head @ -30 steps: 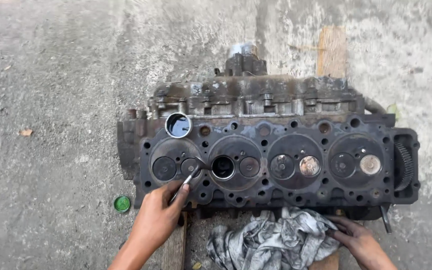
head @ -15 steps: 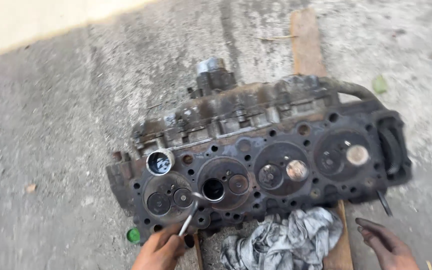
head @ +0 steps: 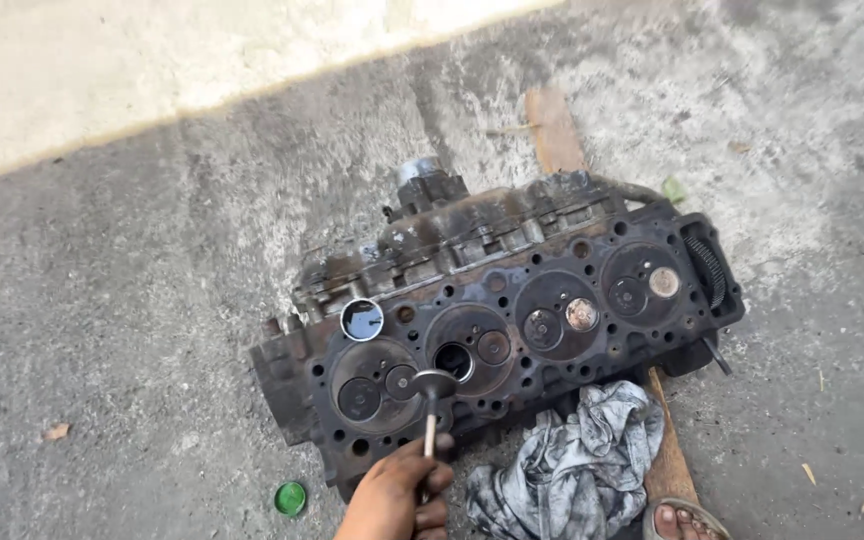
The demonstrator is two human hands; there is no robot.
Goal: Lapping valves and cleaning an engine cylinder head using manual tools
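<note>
A dirty, dark cylinder head point(head: 592, 262) lies on the concrete ground with its valve face turned up toward me. My left hand point(head: 392, 498) grips the thin stem of an engine valve point(head: 435, 384). The valve's round head is lifted just below and left of an open valve port point(head: 453, 361) in the second chamber from the left. The other chambers hold seated valves, two of them with lighter faces. My right hand is out of the picture.
A small round tin of dark liquid point(head: 362, 320) sits on the cylinder head's upper left. A grey rag point(head: 564, 462) lies below it beside a wooden plank point(head: 668, 455). A sandalled foot point(head: 687, 520) and a green cap point(head: 291, 497) are near the bottom edge.
The view has swung up and left, so the cylinder head now looks tilted and lower right. My right hand has left the frame. My left hand still holds the valve, its stem now more upright.
</note>
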